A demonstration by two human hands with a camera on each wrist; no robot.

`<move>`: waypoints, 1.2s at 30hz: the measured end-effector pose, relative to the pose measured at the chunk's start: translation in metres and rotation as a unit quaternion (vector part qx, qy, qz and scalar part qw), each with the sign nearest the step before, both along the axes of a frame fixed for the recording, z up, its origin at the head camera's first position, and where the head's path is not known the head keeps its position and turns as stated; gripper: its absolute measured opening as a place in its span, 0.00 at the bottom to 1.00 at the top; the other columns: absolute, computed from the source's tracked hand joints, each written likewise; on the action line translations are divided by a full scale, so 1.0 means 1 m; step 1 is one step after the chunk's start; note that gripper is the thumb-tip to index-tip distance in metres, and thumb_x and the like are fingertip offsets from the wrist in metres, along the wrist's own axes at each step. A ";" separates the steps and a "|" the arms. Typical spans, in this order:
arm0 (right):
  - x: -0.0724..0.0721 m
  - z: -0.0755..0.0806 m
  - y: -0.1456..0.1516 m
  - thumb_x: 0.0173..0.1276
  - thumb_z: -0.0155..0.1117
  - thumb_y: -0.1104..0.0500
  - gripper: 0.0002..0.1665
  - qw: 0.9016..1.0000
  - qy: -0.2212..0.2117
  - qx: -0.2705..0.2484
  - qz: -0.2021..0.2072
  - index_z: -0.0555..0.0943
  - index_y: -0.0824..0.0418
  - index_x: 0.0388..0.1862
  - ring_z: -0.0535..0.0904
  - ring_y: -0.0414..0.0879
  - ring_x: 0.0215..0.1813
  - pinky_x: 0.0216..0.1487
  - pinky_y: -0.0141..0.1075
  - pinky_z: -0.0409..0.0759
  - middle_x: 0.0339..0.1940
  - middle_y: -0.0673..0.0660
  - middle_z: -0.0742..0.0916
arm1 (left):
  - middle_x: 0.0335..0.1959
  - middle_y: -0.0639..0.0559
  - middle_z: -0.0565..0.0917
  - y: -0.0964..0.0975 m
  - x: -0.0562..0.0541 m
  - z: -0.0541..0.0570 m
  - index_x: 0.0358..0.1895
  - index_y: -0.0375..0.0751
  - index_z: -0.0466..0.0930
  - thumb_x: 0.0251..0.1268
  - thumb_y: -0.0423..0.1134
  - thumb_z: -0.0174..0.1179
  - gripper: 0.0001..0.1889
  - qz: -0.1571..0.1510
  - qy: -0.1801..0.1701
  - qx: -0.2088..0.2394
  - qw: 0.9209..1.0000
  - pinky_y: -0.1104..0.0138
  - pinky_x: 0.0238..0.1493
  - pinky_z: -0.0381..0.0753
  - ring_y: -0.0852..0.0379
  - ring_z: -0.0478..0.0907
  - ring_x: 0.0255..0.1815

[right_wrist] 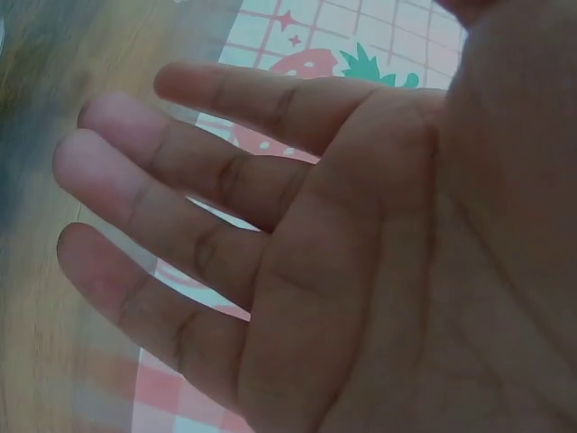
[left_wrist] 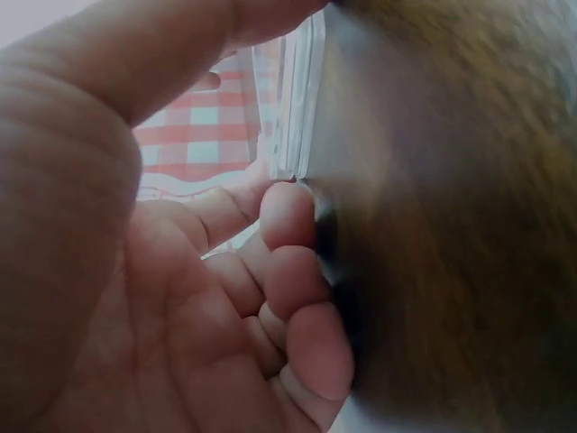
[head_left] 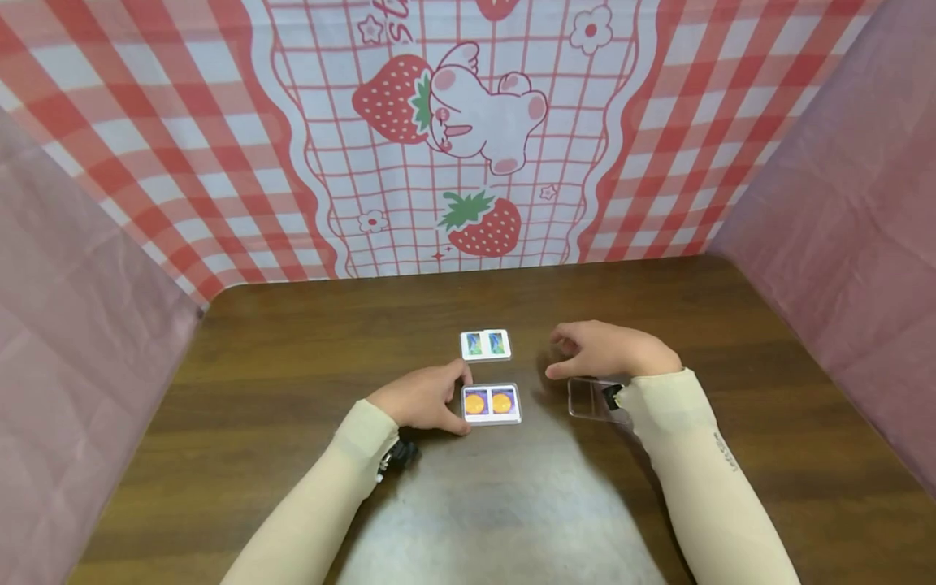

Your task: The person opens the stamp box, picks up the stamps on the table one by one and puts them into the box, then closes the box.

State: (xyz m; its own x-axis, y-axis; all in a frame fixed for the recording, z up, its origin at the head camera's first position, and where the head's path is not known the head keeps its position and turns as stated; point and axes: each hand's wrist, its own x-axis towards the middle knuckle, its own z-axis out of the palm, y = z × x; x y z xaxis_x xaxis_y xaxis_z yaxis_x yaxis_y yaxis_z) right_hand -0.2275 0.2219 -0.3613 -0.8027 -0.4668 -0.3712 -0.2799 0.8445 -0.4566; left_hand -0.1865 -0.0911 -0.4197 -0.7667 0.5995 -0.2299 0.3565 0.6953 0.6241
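On the table lies a flat clear plastic case (head_left: 491, 405) holding two small pictures of orange discs on purple. My left hand (head_left: 420, 396) grips it at its left side, thumb at the near corner and index finger at the far one. In the left wrist view, the case (left_wrist: 299, 99) shows edge-on between thumb and index finger, while the other fingers curl below. My right hand (head_left: 610, 348) hovers to the right with nothing in it; its fingers (right_wrist: 99, 171) are loosely extended in the right wrist view. Beneath its wrist lies a clear plastic cover (head_left: 582, 398), partly hidden.
Behind the case lies a second flat piece (head_left: 486, 344) with two blue-green pictures. The brown wooden table (head_left: 329, 325) ends at a strawberry-patterned cloth (head_left: 468, 219), with pink cloth walls (head_left: 841, 219) at both sides.
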 end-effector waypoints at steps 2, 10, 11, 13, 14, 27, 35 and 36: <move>0.000 0.001 -0.002 0.67 0.72 0.37 0.42 1.000 -0.003 0.003 0.001 0.74 0.60 0.71 0.78 0.57 0.66 0.63 0.57 0.76 0.64 0.60 0.83 | 0.32 0.50 0.77 0.000 0.001 0.002 0.54 0.49 0.72 0.53 0.46 0.80 0.29 -0.001 0.001 0.000 1.000 0.63 0.35 0.70 0.57 0.70 0.31; 0.001 0.003 -0.003 0.68 0.71 0.40 0.40 1.000 -0.010 0.005 -0.006 0.74 0.61 0.71 0.78 0.57 0.65 0.63 0.57 0.76 0.64 0.61 0.83 | 0.35 0.51 0.77 0.000 0.002 0.005 0.52 0.50 0.74 0.51 0.47 0.81 0.28 -0.006 0.013 -0.018 1.000 0.61 0.39 0.73 0.55 0.72 0.35; 0.001 0.004 -0.003 0.68 0.71 0.40 0.40 1.000 -0.009 0.006 -0.007 0.74 0.61 0.71 0.78 0.56 0.65 0.63 0.57 0.76 0.64 0.61 0.83 | 0.36 0.52 0.78 0.001 0.002 0.004 0.52 0.50 0.74 0.51 0.47 0.81 0.28 -0.007 0.014 -0.021 1.000 0.61 0.40 0.73 0.55 0.72 0.36; 0.002 0.003 -0.003 0.68 0.71 0.40 0.40 1.000 -0.008 0.008 -0.006 0.74 0.61 0.71 0.79 0.56 0.65 0.63 0.57 0.76 0.64 0.61 0.83 | 0.37 0.53 0.78 0.002 0.003 0.004 0.52 0.50 0.74 0.51 0.47 0.81 0.29 -0.010 0.015 -0.028 0.999 0.61 0.41 0.73 0.55 0.73 0.37; 0.002 0.003 -0.003 0.68 0.71 0.40 0.40 1.000 -0.007 0.009 -0.007 0.74 0.61 0.71 0.79 0.56 0.65 0.63 0.57 0.76 0.64 0.61 0.83 | 0.38 0.54 0.78 0.002 0.003 0.004 0.52 0.49 0.74 0.51 0.48 0.81 0.29 -0.012 0.016 -0.031 0.999 0.61 0.42 0.74 0.55 0.73 0.38; 0.003 0.000 0.000 0.68 0.71 0.41 0.40 1.000 -0.006 0.021 -0.020 0.74 0.60 0.71 0.80 0.54 0.60 0.61 0.57 0.77 0.61 0.60 0.84 | 0.38 0.52 0.78 -0.007 -0.008 0.006 0.54 0.47 0.77 0.55 0.52 0.79 0.28 -0.015 -0.015 0.003 1.000 0.61 0.45 0.75 0.56 0.74 0.38; 0.002 0.002 0.002 0.69 0.71 0.42 0.31 0.999 -0.012 0.024 -0.019 0.79 0.58 0.63 0.79 0.49 0.47 0.52 0.49 0.78 0.48 0.53 0.85 | 0.34 0.51 0.78 -0.020 -0.034 0.001 0.56 0.42 0.77 0.66 0.45 0.72 0.21 0.118 0.053 0.070 0.989 0.60 0.40 0.75 0.56 0.73 0.32; 0.001 0.002 0.003 0.69 0.71 0.43 0.29 0.999 -0.015 0.025 -0.024 0.79 0.57 0.60 0.79 0.49 0.46 0.51 0.48 0.78 0.47 0.53 0.85 | 0.34 0.51 0.78 -0.018 -0.036 0.000 0.58 0.41 0.77 0.67 0.45 0.72 0.22 0.128 0.059 0.069 0.988 0.60 0.40 0.75 0.55 0.74 0.33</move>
